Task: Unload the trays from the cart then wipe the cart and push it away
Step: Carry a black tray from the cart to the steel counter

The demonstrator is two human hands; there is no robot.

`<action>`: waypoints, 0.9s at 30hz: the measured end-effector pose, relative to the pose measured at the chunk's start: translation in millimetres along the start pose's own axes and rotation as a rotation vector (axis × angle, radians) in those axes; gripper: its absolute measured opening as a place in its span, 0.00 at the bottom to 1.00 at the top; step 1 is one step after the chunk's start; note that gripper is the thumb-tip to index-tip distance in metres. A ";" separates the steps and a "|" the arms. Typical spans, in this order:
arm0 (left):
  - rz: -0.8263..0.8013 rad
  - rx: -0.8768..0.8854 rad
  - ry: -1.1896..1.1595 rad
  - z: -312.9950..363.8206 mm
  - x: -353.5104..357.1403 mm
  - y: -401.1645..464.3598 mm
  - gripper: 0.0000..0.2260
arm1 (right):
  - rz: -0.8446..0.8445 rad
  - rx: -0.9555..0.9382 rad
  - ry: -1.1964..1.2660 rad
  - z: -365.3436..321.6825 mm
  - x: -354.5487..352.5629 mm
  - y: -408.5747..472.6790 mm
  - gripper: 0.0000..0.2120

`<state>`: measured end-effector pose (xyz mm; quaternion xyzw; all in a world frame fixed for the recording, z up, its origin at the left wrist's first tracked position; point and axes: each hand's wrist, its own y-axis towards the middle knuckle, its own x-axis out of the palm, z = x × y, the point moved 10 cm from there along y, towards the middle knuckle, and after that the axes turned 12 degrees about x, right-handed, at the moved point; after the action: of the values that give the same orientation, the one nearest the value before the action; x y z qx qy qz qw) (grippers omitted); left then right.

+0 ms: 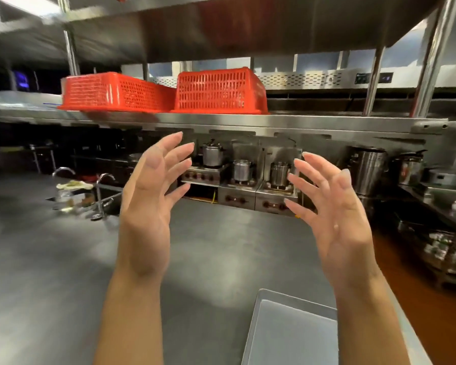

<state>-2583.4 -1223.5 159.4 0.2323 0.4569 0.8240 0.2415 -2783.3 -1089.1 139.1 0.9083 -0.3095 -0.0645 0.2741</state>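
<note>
Steel bench (63,259) beneath both raised hands, left (149,196) and right (334,206), fingers spread, each grip empty; tray (287,335) below the right.

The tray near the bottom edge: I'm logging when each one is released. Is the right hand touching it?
Apart. In the head view the right hand is raised with fingers spread, holding nothing, while the tray lies flat on the steel table below its forearm.

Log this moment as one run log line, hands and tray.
left hand: open, raised, empty | right hand: open, raised, empty | tray: flat on steel counter | cart: not in view
</note>
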 end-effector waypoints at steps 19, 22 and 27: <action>0.545 0.027 0.913 243.6 -97.2 -150.5 0.29 | -0.949 0.174 0.586 -28.5 246.2 -134.5 0.45; 0.651 0.070 1.087 321.0 -95.3 -187.2 0.27 | -1.135 0.171 0.712 -74.8 288.3 -195.4 0.46; 0.774 0.150 1.351 456.3 -73.1 -248.9 0.31 | -1.440 0.071 0.849 -177.6 328.9 -316.2 0.39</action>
<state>-2205.1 -859.8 148.9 -0.1612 0.4460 0.7793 -0.4097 -2302.6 -996.2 135.8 0.8391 0.4743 0.1335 0.2304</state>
